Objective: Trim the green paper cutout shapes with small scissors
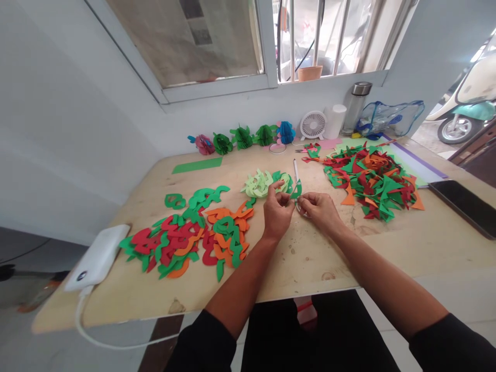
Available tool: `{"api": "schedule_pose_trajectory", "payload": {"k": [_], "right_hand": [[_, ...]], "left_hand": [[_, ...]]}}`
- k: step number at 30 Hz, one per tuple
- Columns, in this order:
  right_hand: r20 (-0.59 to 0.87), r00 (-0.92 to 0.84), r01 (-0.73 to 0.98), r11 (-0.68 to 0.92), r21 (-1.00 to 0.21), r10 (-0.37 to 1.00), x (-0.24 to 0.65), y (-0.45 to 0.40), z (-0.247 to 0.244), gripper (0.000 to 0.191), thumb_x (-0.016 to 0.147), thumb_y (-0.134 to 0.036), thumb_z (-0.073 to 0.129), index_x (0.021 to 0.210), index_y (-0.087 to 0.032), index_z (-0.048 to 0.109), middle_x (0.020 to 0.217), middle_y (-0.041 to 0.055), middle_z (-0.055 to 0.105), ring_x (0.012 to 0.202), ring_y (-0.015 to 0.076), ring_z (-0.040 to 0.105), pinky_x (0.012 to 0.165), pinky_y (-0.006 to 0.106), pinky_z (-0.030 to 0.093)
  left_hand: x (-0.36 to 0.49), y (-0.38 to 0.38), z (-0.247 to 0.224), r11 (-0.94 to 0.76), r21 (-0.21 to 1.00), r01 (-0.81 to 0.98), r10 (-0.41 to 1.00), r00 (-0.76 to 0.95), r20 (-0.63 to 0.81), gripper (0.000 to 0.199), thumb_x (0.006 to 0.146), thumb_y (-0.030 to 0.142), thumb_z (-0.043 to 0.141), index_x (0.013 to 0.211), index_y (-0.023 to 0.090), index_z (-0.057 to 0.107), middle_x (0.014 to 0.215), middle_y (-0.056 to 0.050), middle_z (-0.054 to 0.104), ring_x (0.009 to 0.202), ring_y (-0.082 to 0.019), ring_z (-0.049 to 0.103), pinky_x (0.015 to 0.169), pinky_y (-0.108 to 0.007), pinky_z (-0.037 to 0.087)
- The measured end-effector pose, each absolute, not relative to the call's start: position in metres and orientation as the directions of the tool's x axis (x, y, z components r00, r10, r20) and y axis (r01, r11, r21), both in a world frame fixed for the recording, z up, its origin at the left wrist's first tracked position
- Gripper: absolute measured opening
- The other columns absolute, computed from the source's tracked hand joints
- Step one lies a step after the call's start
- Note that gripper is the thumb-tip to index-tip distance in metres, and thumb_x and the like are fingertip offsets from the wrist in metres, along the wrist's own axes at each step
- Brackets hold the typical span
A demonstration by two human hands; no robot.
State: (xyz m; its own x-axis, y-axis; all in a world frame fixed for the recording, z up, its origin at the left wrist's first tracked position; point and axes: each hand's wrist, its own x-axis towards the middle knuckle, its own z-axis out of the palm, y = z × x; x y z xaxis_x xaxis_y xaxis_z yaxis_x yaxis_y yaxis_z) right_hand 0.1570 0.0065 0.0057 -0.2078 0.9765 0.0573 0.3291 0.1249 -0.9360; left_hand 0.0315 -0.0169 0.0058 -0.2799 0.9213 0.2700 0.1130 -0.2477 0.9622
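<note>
My left hand point(278, 212) is closed, its thumb and fingers pinching a small dark green paper cutout point(296, 190) above the table. Close on its right, my right hand point(320, 208) is also closed, fingertips pressed together at the lower end of that cutout. A thin whitish edge shows at those fingertips, too small to name. Behind my left hand lies a pile of pale green paper cutouts point(259, 183), with darker green ones beside it. A white pen point(295, 169) lies just beyond the hands.
Red, green and orange cutouts point(170, 243) lie left; paper scraps point(382, 178) are heaped right, near a phone point(467, 204). Folded paper figures point(243, 138), a small fan point(313, 125) and a bottle point(353, 108) line the wall. A corded white device point(98, 256) sits at the left edge.
</note>
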Motion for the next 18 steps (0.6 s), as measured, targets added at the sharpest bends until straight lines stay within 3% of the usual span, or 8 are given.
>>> {"api": "schedule_pose_trajectory", "payload": {"k": [5,10,18], "right_hand": [[0.098,-0.164,0.353,0.151,-0.923,0.982,0.1595,0.0092,0.0034,0.024,0.076,-0.034,0.053,0.063,-0.016,0.062,0.055,0.0010,0.062,0.048,0.0111,0.050,0.049,0.023,0.035],[0.098,-0.180,0.260,0.144,-0.955,0.979,0.1608,0.0107,0.0030,0.021,0.075,-0.034,0.053,0.074,-0.016,0.063,0.056,-0.0006,0.059,0.049,0.0108,0.048,0.049,0.023,0.034],[0.093,-0.206,0.197,0.135,-0.971,0.974,0.1591,0.0080,0.0073,0.019,0.066,-0.033,0.059,0.060,-0.018,0.049,0.051,-0.0058,0.043,0.047,0.0074,0.036,0.045,0.022,0.025]], "left_hand": [[0.0288,-0.0166,0.0082,-0.233,0.968,0.091,0.918,-0.307,0.250,0.044,0.066,0.010,0.061,0.108,0.019,0.050,0.065,0.005,0.058,0.061,-0.009,0.057,0.064,-0.021,0.045],[0.0271,-0.0145,0.0074,-0.186,0.982,-0.011,0.938,-0.299,0.174,0.051,0.064,0.011,0.064,0.112,0.019,0.048,0.067,0.004,0.059,0.062,-0.010,0.059,0.061,-0.020,0.045],[0.0328,-0.0161,0.0072,-0.214,0.970,-0.111,0.957,-0.222,0.186,0.050,0.065,0.011,0.063,0.112,0.018,0.047,0.065,0.005,0.061,0.060,-0.009,0.058,0.060,-0.020,0.045]]}}
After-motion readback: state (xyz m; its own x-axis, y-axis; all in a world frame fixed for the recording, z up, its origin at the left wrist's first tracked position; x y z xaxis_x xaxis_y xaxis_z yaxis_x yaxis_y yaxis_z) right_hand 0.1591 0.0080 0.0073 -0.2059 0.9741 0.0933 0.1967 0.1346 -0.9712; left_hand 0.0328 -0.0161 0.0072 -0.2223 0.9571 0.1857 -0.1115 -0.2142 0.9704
